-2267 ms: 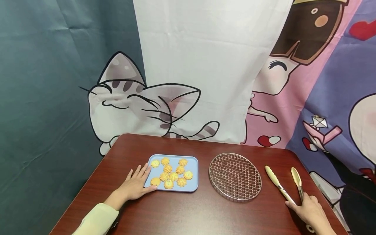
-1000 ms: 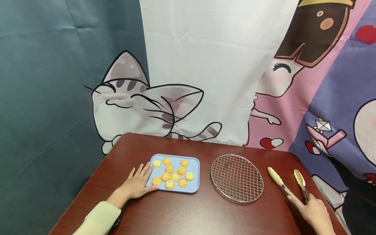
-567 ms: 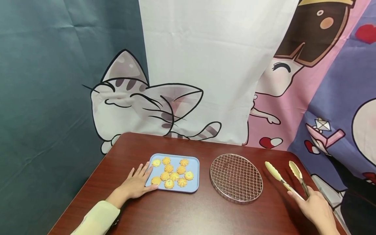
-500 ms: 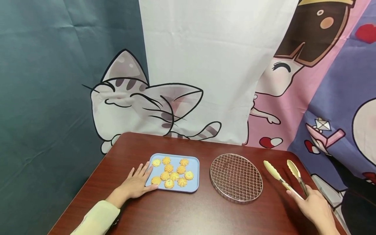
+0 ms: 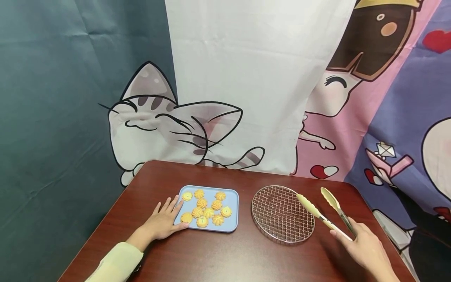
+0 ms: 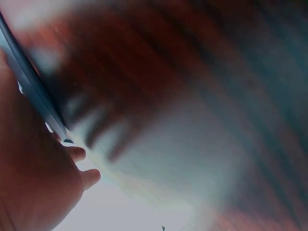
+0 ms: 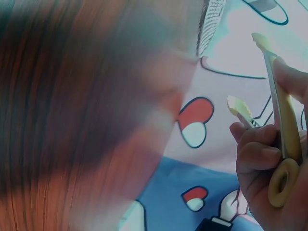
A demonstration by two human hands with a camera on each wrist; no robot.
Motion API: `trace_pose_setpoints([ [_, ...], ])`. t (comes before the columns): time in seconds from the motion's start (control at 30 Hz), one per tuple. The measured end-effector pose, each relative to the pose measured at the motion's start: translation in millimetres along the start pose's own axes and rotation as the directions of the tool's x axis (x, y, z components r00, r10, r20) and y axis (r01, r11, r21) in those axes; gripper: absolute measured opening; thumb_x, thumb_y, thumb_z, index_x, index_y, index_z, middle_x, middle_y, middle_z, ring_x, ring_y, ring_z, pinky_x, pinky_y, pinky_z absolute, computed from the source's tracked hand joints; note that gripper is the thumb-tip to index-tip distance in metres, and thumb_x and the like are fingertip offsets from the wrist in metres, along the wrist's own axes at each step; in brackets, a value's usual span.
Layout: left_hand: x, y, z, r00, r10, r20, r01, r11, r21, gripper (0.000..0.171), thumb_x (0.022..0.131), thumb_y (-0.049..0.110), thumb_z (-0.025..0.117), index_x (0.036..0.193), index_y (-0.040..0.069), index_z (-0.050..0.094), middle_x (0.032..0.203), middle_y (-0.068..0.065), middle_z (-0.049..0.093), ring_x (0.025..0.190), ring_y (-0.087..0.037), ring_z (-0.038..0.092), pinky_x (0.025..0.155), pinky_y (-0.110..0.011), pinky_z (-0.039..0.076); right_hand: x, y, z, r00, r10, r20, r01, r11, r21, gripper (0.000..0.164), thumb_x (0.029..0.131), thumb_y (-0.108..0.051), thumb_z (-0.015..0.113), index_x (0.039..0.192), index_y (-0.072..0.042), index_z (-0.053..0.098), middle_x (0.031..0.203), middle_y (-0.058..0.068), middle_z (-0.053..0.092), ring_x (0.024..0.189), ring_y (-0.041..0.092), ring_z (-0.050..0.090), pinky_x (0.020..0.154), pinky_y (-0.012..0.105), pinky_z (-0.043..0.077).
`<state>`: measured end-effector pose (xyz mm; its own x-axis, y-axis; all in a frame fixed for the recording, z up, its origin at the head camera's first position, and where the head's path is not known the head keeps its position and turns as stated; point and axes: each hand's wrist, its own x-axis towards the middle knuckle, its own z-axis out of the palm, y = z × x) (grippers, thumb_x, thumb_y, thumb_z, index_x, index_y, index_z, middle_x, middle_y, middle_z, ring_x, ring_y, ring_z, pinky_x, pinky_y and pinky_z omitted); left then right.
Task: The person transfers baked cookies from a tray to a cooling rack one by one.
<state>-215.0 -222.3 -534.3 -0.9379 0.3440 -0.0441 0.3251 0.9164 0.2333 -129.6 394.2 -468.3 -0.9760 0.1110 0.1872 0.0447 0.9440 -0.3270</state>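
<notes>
Right hand (image 5: 364, 244) curls round spread tongs (image 5: 315, 212); left hand (image 5: 163, 223), splayed straight, touches tray (image 5: 231, 223) — cookies (image 5: 208, 212) likely fragile, best held by rims.

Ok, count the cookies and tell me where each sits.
11 cookies, all on the tray: three in the far row, two in the second, three in the third, three in the near row. The left hand covers some tray edge, but probably hides none.

Passable along near strip of desk (image 5: 218, 256) and through lane between blue tray (image 5: 233, 204) and wire rack (image 5: 278, 215); obstructed at tray's left edge by left grip (image 5: 163, 221), across rack's right side, in head view, by tongs (image 5: 318, 214).
</notes>
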Motion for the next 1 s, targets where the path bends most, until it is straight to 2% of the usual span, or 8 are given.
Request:
trace_pose_setpoints([
  [0.27,-0.7,-0.4,0.0,1.0,-0.004,0.006,0.004,1.0,0.003,0.098,0.091,0.077,0.046,0.16,0.008,0.03,0.168,-0.017,0.018,0.151,-0.046,0.019,0.117,-0.07,0.013,-7,-19,4,0.996,-0.091,-0.025,0.091,0.996,0.023,0.078,0.086,-0.055,0.075,0.137,0.001,0.057,0.114,0.023,0.064,0.103,0.051,0.062,0.074,0.066,0.048],
  [0.43,-1.5,-0.2,-0.1,1.0,-0.008,0.021,0.008,1.0,-0.003,0.098,0.091,0.077,0.046,0.16,0.009,0.03,0.168,-0.017,0.017,0.152,-0.046,0.018,0.117,-0.07,0.012,-9,-29,7,0.992,-0.125,-0.018,0.126,0.992,0.032,0.078,0.086,-0.055,0.076,0.138,-0.001,0.057,0.114,0.02,0.066,0.099,0.045,0.065,0.075,0.064,0.049],
  [0.63,-0.5,0.2,-0.5,1.0,0.001,0.018,-0.001,1.0,-0.012,0.096,0.092,0.075,0.048,0.16,0.008,0.031,0.168,-0.018,0.017,0.151,-0.047,0.019,0.117,-0.07,0.012,-8,-43,13,0.981,-0.185,-0.052,0.187,0.981,0.05,0.074,0.086,-0.051,0.077,0.138,-0.003,0.058,0.115,0.016,0.068,0.102,0.043,0.066,0.079,0.063,0.05],
  [0.87,-0.7,-1.5,1.9,1.0,0.016,0.007,-0.016,0.999,-0.037,0.096,0.093,0.073,0.051,0.159,0.006,0.032,0.167,-0.021,0.019,0.149,-0.05,0.02,0.116,-0.071,0.011,-5,-59,18,0.969,-0.239,-0.062,0.242,0.969,0.052,0.072,0.085,-0.052,0.078,0.14,-0.008,0.06,0.116,0.009,0.068,0.101,0.039,0.068,0.075,0.061,0.051],
  [1.0,-0.4,-2.2,2.6,1.0,0.005,0.015,-0.004,0.999,-0.032,0.097,0.092,0.076,0.047,0.16,0.009,0.03,0.168,-0.018,0.017,0.151,-0.047,0.019,0.117,-0.069,0.01,-3,-68,20,0.966,-0.252,-0.054,0.254,0.966,0.049,0.072,0.083,-0.053,0.08,0.139,-0.011,0.062,0.115,0.003,0.068,0.093,0.028,0.067,0.07,0.051,0.052],
])
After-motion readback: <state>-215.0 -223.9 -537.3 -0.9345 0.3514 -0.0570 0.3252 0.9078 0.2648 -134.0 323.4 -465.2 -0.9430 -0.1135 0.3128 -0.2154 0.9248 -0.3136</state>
